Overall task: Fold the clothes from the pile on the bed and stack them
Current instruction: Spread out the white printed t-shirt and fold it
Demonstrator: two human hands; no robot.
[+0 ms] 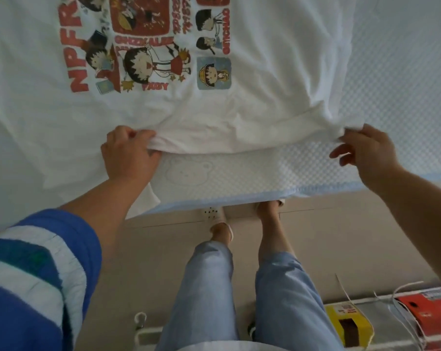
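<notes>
**Hands take up the hem of a printed T-shirt**

The left hand [128, 153] and the right hand [366, 150] each pinch the near hem of a white T-shirt [265, 79], the right hand's spare fingers loose, at the edge of the bed [239, 178]. The shirt lies spread print-up, cartoon figures in red, slightly rumpled. The first fold appears to be starting; next, likely carrying the hem evenly away toward the collar.

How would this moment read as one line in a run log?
step: spreading T-shirt on bed | left hand: gripping hem | right hand: pinching hem | print: face up | folded: not yet
</notes>
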